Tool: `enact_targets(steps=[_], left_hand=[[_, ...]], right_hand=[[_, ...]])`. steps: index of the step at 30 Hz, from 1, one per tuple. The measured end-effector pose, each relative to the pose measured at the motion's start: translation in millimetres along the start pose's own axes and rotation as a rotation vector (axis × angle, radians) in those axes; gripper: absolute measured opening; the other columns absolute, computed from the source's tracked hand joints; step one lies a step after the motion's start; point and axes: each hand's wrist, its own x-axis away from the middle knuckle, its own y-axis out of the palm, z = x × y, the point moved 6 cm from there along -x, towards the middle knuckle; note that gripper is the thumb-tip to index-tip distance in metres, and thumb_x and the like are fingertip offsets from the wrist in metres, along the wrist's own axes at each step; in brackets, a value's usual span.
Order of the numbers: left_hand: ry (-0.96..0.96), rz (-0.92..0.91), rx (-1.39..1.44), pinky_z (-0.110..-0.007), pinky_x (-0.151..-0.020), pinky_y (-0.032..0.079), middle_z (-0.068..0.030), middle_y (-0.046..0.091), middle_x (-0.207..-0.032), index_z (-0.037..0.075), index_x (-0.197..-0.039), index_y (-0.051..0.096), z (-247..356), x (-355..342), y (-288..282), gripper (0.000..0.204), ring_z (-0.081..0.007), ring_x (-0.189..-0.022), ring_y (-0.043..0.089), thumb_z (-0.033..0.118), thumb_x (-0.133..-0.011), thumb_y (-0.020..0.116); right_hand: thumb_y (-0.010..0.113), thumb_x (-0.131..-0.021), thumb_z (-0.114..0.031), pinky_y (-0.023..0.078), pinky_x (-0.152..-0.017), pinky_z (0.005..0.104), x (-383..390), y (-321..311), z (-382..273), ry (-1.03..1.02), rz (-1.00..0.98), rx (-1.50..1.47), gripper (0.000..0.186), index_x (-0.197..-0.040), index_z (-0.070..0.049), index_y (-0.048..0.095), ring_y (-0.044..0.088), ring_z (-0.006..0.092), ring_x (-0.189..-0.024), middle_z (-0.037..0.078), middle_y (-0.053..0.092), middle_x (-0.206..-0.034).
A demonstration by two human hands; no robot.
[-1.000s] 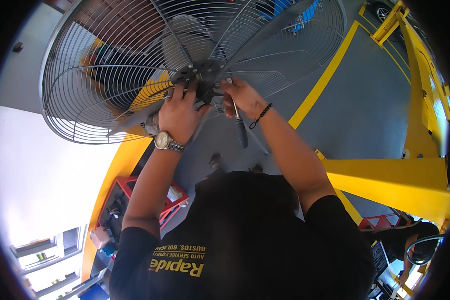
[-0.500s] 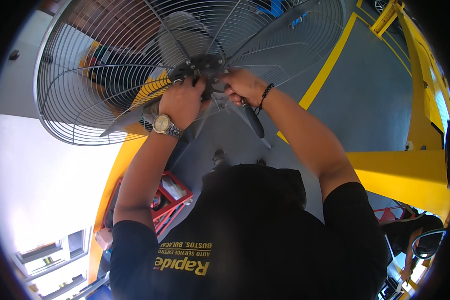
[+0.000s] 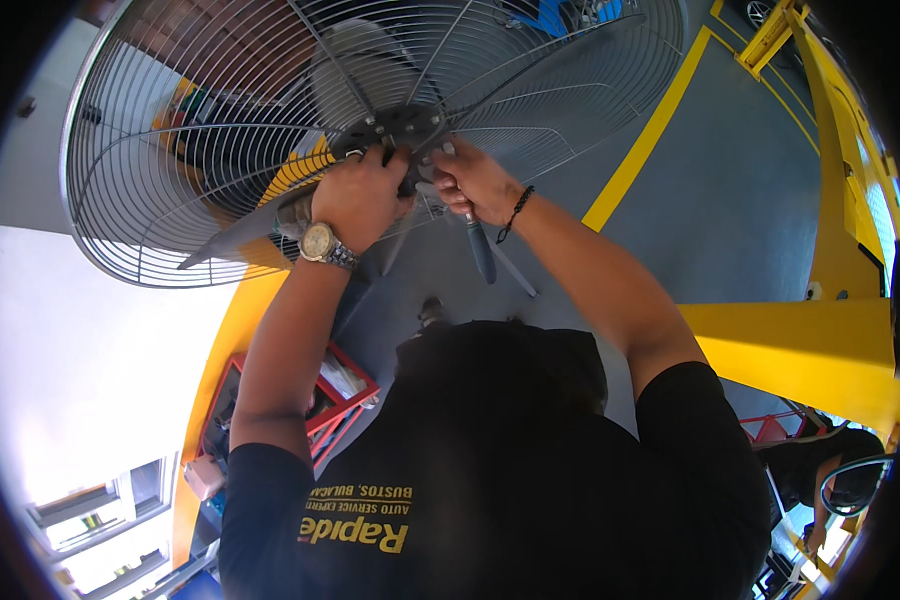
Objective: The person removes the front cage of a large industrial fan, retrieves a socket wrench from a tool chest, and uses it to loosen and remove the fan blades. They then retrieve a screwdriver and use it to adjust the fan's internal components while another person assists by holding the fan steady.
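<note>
A large fan with a round wire guard (image 3: 100, 215) fills the upper left, its broad grey blades (image 3: 550, 65) showing through the wires. At its middle is a dark round hub (image 3: 395, 127) with holes. My left hand (image 3: 358, 200), with a wristwatch above it, has its fingers curled against the hub's near edge; the fingertips are partly hidden. Just right of the hub, my right hand (image 3: 475, 182) is closed around a tool with a dark grey handle (image 3: 481, 252). The handle hangs below my fist, and the tool's other end is hidden by my fingers.
Thin metal legs (image 3: 515, 272) stand below the hub on the grey floor. A red metal cart (image 3: 345, 405) is at the lower left. Yellow steel structures (image 3: 790, 345) rise on the right, where another person (image 3: 840, 480) is partly visible. A yellow line (image 3: 650, 130) crosses the floor.
The tool's handle has swung left and hangs straighter. My right hand has shifted slightly left and turned, while my left hand stays at the hub. The view has shifted a little.
</note>
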Motion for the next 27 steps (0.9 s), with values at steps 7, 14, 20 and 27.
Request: enact_targets(steps=[7, 14, 20, 27], left_hand=[[-0.013, 0.001, -0.007, -0.036, -0.068, 0.056, -0.0121, 0.063, -0.100, 0.010, -0.118, 0.060, -1.1, 2.1, 4.8, 0.057, -0.0271, -0.079, 0.067, 0.032, -0.068, 0.077], [0.015, 0.013, -0.040, -0.036, -0.065, 0.056, -0.0118, 0.063, -0.099, 0.010, -0.116, 0.060, 1.7, 0.7, 4.9, 0.054, -0.0270, -0.076, 0.067, 0.032, -0.070, 0.076], [0.050, 0.038, -0.031, -0.036, -0.064, 0.056, -0.0118, 0.064, -0.094, 0.008, -0.114, 0.060, 1.9, 3.4, 2.2, 0.052, -0.0266, -0.075, 0.067, 0.031, -0.070, 0.076], [-0.058, -0.117, -0.092, -0.038, -0.062, 0.056, -0.0117, 0.067, -0.088, 0.007, -0.105, 0.059, 7.8, -7.5, 2.7, 0.045, -0.0274, -0.074, 0.069, 0.033, -0.073, 0.076]], right_hand=[[0.053, -0.097, -0.027, 0.033, -0.042, 0.0270, 2.6, 2.3, 0.5, 0.169, 0.167, 0.006, 0.021, -0.091, -0.008, 0.049, 0.038, 0.0092, -0.048, -0.001, 0.041, -0.064], [0.048, -0.098, -0.033, 0.037, -0.042, 0.0316, -8.1, -7.1, -1.2, 0.126, 0.184, 0.170, 0.039, -0.080, 0.001, 0.055, 0.044, 0.0146, -0.045, 0.006, 0.046, -0.056], [0.048, -0.097, -0.030, 0.037, -0.043, 0.0332, -8.2, -1.4, -0.7, 0.039, 0.217, 0.341, 0.039, -0.081, 0.004, 0.056, 0.044, 0.0165, -0.043, 0.006, 0.046, -0.054], [0.048, -0.097, -0.029, 0.040, -0.044, 0.0344, -2.9, 0.3, -11.2, -0.009, 0.262, 0.507, 0.037, -0.085, 0.005, 0.057, 0.044, 0.0166, -0.043, 0.006, 0.047, -0.056]])
